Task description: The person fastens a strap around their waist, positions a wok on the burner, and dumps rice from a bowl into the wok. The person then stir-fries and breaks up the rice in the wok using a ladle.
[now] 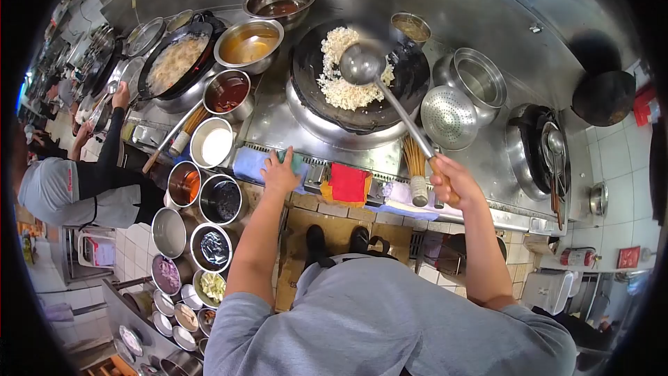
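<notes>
Wrapped round the wooden handle of a long metal ladle (362,63), my right hand (454,179) is above the stove's front edge. The ladle's bowl is over white rice (353,94) in a large black wok (306,63), hiding part of the rice. My left hand (280,171) has its fingers spread on a blue cloth (250,165) at the stove edge, beside a green cloth. Between my hands are a red cloth (348,183) and a bamboo brush (416,167).
A perforated strainer (449,118) and metal pots stand right of the wok. Bowls of liquid (248,46) and containers of ingredients (214,247) are at left. A co-worker (56,191) stands far left by another wok (142,76).
</notes>
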Demonstrator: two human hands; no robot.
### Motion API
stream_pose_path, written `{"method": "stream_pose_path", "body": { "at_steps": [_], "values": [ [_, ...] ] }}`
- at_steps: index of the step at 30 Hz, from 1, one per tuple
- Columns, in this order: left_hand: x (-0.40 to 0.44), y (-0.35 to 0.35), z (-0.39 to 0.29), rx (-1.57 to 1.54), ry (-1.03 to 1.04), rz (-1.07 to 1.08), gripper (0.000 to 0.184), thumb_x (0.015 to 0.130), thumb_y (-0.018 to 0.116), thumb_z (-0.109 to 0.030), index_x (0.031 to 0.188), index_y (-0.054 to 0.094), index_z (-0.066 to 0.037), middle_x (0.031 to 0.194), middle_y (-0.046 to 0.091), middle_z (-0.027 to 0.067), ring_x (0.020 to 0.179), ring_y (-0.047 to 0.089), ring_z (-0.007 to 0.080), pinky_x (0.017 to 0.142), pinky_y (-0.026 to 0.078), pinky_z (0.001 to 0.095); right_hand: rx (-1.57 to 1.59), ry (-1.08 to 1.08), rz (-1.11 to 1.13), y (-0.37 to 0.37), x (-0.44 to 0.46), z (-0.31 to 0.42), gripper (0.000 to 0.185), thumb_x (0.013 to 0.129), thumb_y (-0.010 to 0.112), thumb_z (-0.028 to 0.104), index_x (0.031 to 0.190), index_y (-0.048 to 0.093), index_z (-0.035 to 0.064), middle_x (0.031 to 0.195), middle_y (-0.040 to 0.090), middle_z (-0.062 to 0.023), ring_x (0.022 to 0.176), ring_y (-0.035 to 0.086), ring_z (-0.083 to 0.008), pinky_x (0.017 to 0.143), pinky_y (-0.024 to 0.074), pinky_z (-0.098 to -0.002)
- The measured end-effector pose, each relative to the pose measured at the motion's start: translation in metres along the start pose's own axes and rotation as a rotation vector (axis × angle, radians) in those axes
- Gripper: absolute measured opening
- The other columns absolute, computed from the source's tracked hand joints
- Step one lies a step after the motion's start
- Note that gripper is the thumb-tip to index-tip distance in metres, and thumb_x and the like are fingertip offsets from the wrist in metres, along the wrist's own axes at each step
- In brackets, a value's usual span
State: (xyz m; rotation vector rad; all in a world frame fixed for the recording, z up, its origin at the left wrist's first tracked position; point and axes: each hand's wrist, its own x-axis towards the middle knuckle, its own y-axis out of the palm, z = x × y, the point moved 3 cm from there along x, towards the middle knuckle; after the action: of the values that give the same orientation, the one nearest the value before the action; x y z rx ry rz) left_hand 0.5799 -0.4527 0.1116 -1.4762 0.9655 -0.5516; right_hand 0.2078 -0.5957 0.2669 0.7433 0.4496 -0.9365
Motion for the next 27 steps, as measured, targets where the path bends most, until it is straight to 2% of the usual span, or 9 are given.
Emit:
{"method": "stream_pose_path", "body": {
  "at_steps": [5, 9, 13, 15, 18, 20, 22, 25, 27],
  "values": [
    [-0.048, 0.019, -0.093, -0.199, 0.711, -0.194, 0.09, 0.071, 0.074, -0.034, 0.147, 0.031, -0.011, 0.147, 0.03, 0.0226, 0.134, 0.033, 0.0395, 0.108, 0.031, 0.0518, -0.499, -0.177, -0.103, 0.014, 0.1, 0.003, 0.034, 0.099, 0.048, 0.026, 0.129, 0.048, 0.0106, 0.063, 0.048, -0.0023, 0.039, 0.041, -0.0112, 0.034, 0.0319, -0.0266],
    [-0.069, 0.079, -0.118, -0.091, 0.722, -0.182, 0.072, 0.077, 0.066, -0.023, 0.143, 0.039, -0.01, 0.151, 0.03, 0.0195, 0.136, 0.033, 0.0361, 0.109, 0.031, 0.0504, -0.707, -0.329, -0.107, 0.066, 0.034, 0.021, 0.033, 0.099, 0.047, 0.025, 0.128, 0.048, 0.01, 0.065, 0.049, -0.0022, 0.041, 0.043, -0.0095, 0.035, 0.0347, -0.026],
    [-0.056, 0.093, -0.104, -0.156, 0.8, -0.126, 0.057, 0.081, 0.058, -0.016, 0.137, 0.048, -0.008, 0.145, 0.042, 0.0173, 0.132, 0.041, 0.0333, 0.108, 0.034, 0.0507, -0.11, 0.014, 0.028, 0.019, 0.014, -0.01, 0.032, 0.099, 0.049, 0.025, 0.127, 0.048, 0.0116, 0.067, 0.049, -0.0007, 0.042, 0.042, -0.008, 0.035, 0.035, -0.0251],
    [-0.054, 0.078, -0.093, -0.228, 0.741, -0.007, 0.05, 0.089, 0.061, -0.028, 0.134, 0.053, -0.008, 0.137, 0.053, 0.012, 0.13, 0.045, 0.0271, 0.109, 0.035, 0.0436, 0.083, 0.136, 0.088, 0.015, 0.047, -0.017, 0.032, 0.098, 0.05, 0.026, 0.127, 0.048, 0.0117, 0.067, 0.049, -0.0001, 0.042, 0.042, -0.0076, 0.035, 0.0355, -0.0248],
    [-0.049, 0.055, -0.061, -1.485, -0.047, 0.322, 0.045, 0.096, 0.054, -0.033, 0.13, 0.054, -0.003, 0.125, 0.059, 0.011, 0.117, 0.056, 0.0263, 0.1, 0.043, 0.0408, -0.394, -0.065, -0.15, 0.012, 0.085, -0.004, 0.032, 0.098, 0.05, 0.024, 0.126, 0.048, 0.0092, 0.069, 0.053, -0.0032, 0.043, 0.046, -0.0095, 0.037, 0.0395, -0.0271],
    [-0.056, -0.011, -0.048, -1.633, -0.192, 0.239, 0.047, 0.098, 0.052, -0.036, 0.128, 0.054, 0.0, 0.122, 0.06, 0.0115, 0.113, 0.058, 0.025, 0.098, 0.045, 0.0389, -1.404, -1.01, -0.477, 0.017, 0.072, 0.003, 0.034, 0.097, 0.05, 0.021, 0.128, 0.045, 0.0065, 0.074, 0.058, -0.0074, 0.053, 0.055, -0.0121, 0.046, 0.0462, -0.0295],
    [-0.052, -0.048, -0.041, -2.088, -0.296, 0.182, 0.046, 0.098, 0.051, -0.031, 0.129, 0.051, 0.003, 0.128, 0.056, 0.0125, 0.116, 0.056, 0.0241, 0.101, 0.045, 0.0403, -1.105, -0.69, -0.424, 0.023, 0.036, -0.013, 0.04, 0.097, 0.049, 0.017, 0.134, 0.04, 0.0055, 0.072, 0.056, -0.0056, 0.051, 0.053, -0.0123, 0.044, 0.0439, -0.0291],
    [-0.026, -0.091, -0.061, -1.994, -0.114, 0.028, 0.045, 0.098, 0.049, -0.031, 0.127, 0.054, 0.004, 0.122, 0.06, 0.0143, 0.114, 0.057, 0.0256, 0.1, 0.043, 0.0384, -0.917, -0.402, -0.337, -0.008, 0.04, -0.092, 0.046, 0.096, 0.051, 0.015, 0.139, 0.036, 0.0051, 0.074, 0.057, -0.0057, 0.059, 0.055, -0.0129, 0.052, 0.0439, -0.0282],
    [-0.013, -0.112, -0.093, -1.221, 0.092, -0.073, 0.042, 0.097, 0.047, -0.028, 0.13, 0.053, -0.002, 0.126, 0.058, 0.0155, 0.118, 0.055, 0.032, 0.105, 0.039, 0.0421, -1.031, -0.444, -0.318, -0.013, 0.052, -0.105, 0.047, 0.095, 0.054, 0.017, 0.138, 0.039, 0.0058, 0.077, 0.059, -0.0076, 0.069, 0.059, -0.0134, 0.062, 0.0463, -0.0275]
  ]
}}
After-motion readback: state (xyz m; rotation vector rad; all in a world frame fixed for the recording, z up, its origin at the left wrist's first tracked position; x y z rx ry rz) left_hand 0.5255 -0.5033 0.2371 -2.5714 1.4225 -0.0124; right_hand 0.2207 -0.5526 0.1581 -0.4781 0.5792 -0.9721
